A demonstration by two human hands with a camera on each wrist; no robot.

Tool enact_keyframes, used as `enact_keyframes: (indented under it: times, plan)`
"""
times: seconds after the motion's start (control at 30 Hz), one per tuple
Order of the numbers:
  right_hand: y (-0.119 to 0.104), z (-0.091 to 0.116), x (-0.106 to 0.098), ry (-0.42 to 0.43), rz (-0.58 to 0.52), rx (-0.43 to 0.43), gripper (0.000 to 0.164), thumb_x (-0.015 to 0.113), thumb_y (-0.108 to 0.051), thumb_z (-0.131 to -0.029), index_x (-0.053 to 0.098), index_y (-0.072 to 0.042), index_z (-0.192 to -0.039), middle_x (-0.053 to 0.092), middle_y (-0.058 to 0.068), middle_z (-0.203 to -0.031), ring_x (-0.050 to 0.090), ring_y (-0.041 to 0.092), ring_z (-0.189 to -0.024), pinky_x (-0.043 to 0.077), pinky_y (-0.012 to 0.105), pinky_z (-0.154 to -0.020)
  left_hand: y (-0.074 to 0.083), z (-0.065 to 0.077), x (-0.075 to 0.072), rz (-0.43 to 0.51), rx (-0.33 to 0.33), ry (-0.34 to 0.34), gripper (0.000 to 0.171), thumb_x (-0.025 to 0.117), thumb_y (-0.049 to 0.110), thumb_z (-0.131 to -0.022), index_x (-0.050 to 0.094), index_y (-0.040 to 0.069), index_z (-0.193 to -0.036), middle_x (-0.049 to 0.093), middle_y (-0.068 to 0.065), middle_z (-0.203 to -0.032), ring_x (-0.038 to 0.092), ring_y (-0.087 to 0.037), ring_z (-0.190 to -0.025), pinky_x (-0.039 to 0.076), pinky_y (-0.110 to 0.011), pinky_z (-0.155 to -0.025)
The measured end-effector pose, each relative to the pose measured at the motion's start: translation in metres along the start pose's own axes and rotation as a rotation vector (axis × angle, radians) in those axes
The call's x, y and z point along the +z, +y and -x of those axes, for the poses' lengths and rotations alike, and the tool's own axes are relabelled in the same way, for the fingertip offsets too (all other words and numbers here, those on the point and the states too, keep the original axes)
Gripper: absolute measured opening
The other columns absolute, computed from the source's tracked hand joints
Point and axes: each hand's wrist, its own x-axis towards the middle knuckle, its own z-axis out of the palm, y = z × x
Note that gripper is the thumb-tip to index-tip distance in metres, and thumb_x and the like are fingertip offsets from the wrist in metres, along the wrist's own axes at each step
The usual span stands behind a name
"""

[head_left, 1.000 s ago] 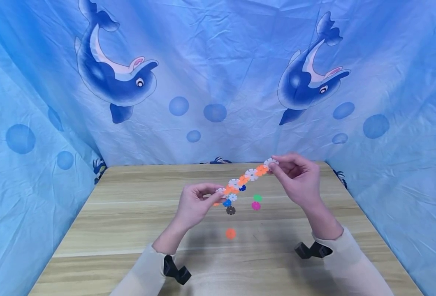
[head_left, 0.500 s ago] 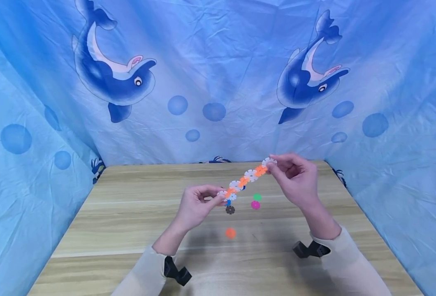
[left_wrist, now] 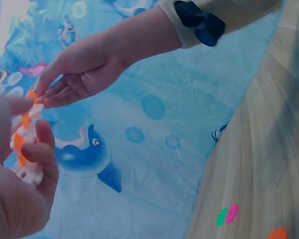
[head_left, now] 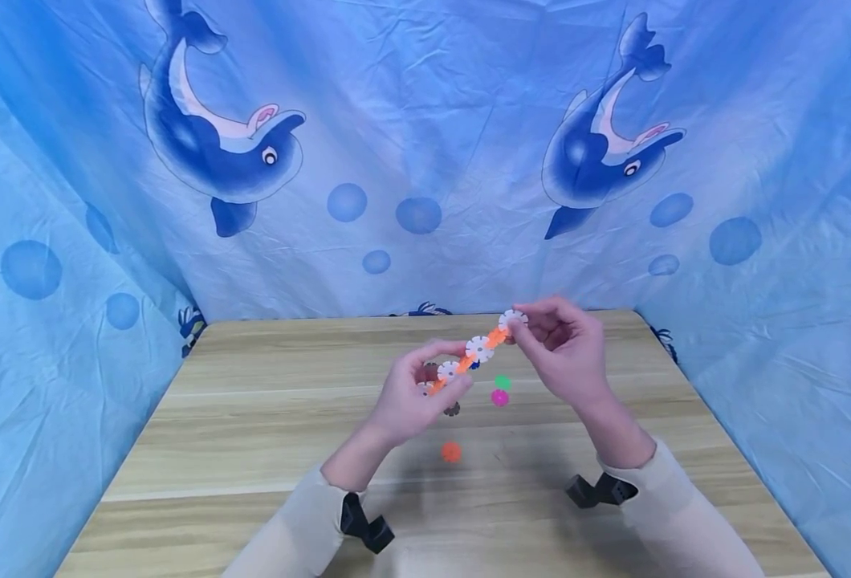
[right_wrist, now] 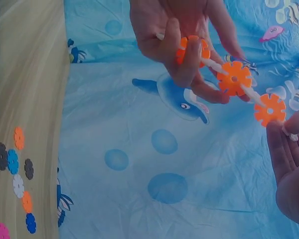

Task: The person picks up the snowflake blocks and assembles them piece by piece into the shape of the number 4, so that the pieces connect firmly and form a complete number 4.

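Right hand (head_left: 557, 345): raised over the bench (head_left: 216, 441), wrist bent inward, thumb and forefinger pinching the top white disc of the disc chain (head_left: 479, 348); remaining fingers curled loosely. Left hand (head_left: 414, 397): lower and nearer us, fingers bent about the chain's bottom end, thumb on the near side, forefinger reaching along the far side; we count this as a hold. Both forearms enter from the near edge in pale sleeves (head_left: 678, 514), a black camera (head_left: 356, 518) at each cuff.

Disc chain: held in the air between the hands, slanting up toward the right hand. Bench: its side edges lie well apart from both hands, bare boards running out either way; its far edge meets the curtain (head_left: 425, 120).

Materials: we list notched, flower-shaped discs, white and orange alternating, slotted together crosswise; a pale wood-grain bench; creased blue cloth printed with dolphins. Loose on the bench: an orange disc (head_left: 451, 452), and a green disc (head_left: 502, 383) just beside a pink disc (head_left: 500, 398).
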Motion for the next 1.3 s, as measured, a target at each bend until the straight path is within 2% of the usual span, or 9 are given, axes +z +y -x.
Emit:
enact_keyframes:
  times: [0.17, 0.37, 0.47, 0.6, 0.77, 0.87, 1.0, 1.17, 1.3]
  plan:
    - [0.0, 0.003, -0.001, -0.044, -0.031, 0.016, 0.016, 0.073, 0.02, -0.087, 0.071, 0.017, -0.103, 0.079, -0.01, -0.089, 0.077, 0.007, -0.071, 0.061, 0.022, -0.055, 0.003, -0.002, 0.004, -0.02, -0.077, 0.08, 0.034, 0.082, 0.005, -0.093, 0.077, 0.004, -0.126, 0.078, -0.021, -0.1, 0.071, -0.011, -0.056, 0.06, -0.023, -0.054]
    - [0.0, 0.01, 0.002, -0.067, -0.079, 0.062, 0.016, 0.074, 0.02, -0.087, 0.071, 0.018, -0.103, 0.081, -0.008, -0.09, 0.078, 0.01, -0.071, 0.065, 0.027, -0.06, 0.003, -0.002, 0.006, -0.078, -0.089, 0.188, 0.028, 0.086, 0.007, -0.089, 0.082, 0.004, -0.116, 0.081, -0.022, -0.105, 0.069, -0.012, -0.052, 0.061, -0.024, -0.054]
    - [-0.002, 0.013, 0.004, -0.069, -0.076, 0.072, 0.015, 0.073, 0.019, -0.088, 0.071, 0.018, -0.103, 0.081, -0.007, -0.092, 0.079, 0.011, -0.072, 0.066, 0.03, -0.063, 0.003, -0.002, 0.005, -0.105, -0.102, 0.216, 0.026, 0.088, 0.007, -0.087, 0.083, 0.004, -0.112, 0.081, -0.019, -0.103, 0.069, -0.021, -0.052, 0.061, -0.025, -0.055]
    - [-0.005, 0.016, 0.005, -0.064, -0.048, 0.081, 0.014, 0.074, 0.018, -0.089, 0.071, 0.017, -0.102, 0.082, -0.01, -0.094, 0.079, 0.009, -0.073, 0.066, 0.03, -0.064, 0.004, -0.002, 0.004, -0.13, -0.102, 0.207, 0.024, 0.088, 0.007, -0.086, 0.084, 0.005, -0.11, 0.081, -0.019, -0.097, 0.067, -0.026, -0.052, 0.058, -0.023, -0.052]
    - [-0.006, 0.016, 0.005, -0.038, -0.042, 0.063, 0.016, 0.073, 0.016, -0.09, 0.072, 0.016, -0.106, 0.081, -0.011, -0.093, 0.079, 0.008, -0.074, 0.064, 0.026, -0.059, 0.007, -0.004, 0.003, -0.161, -0.061, 0.204, 0.023, 0.089, 0.008, -0.086, 0.085, 0.006, -0.109, 0.082, -0.016, -0.101, 0.061, -0.018, -0.048, 0.051, -0.02, -0.047]
    - [-0.006, 0.014, 0.006, -0.004, -0.047, 0.07, 0.017, 0.073, 0.013, -0.092, 0.072, 0.017, -0.108, 0.082, -0.011, -0.092, 0.079, 0.008, -0.074, 0.063, 0.024, -0.059, 0.008, -0.004, 0.003, -0.157, -0.05, 0.177, 0.027, 0.088, 0.007, -0.086, 0.083, 0.005, -0.112, 0.081, -0.017, -0.105, 0.066, -0.019, -0.052, 0.054, -0.022, -0.048]
    - [-0.007, 0.007, 0.005, 0.051, -0.015, 0.085, 0.018, 0.074, 0.01, -0.093, 0.073, 0.015, -0.11, 0.081, -0.01, -0.088, 0.077, 0.007, -0.071, 0.057, 0.019, -0.053, 0.01, -0.004, 0.0, -0.172, -0.042, 0.115, 0.04, 0.087, 0.009, -0.087, 0.078, 0.008, -0.126, 0.08, -0.014, -0.115, 0.076, -0.017, -0.077, 0.064, -0.026, -0.063]
    - [-0.011, -0.005, -0.005, 0.122, 0.005, 0.026, 0.016, 0.075, 0.011, -0.092, 0.075, 0.012, -0.108, 0.081, -0.005, -0.084, 0.076, 0.007, -0.068, 0.041, 0.016, -0.042, 0.009, -0.004, -0.007, -0.132, -0.051, 0.006, 0.055, 0.085, 0.006, -0.089, 0.067, 0.008, -0.14, 0.074, -0.016, -0.126, 0.075, -0.011, -0.1, 0.067, -0.03, -0.086]
    - [-0.011, -0.012, -0.01, 0.144, -0.043, -0.014, 0.017, 0.075, 0.012, -0.091, 0.074, 0.015, -0.108, 0.081, -0.001, -0.085, 0.077, 0.009, -0.07, 0.042, 0.016, -0.043, 0.006, 0.0, -0.016, -0.103, -0.043, 0.024, 0.048, 0.081, -0.001, -0.089, 0.068, 0.001, -0.135, 0.071, -0.02, -0.131, 0.074, -0.011, -0.1, 0.066, -0.03, -0.091]
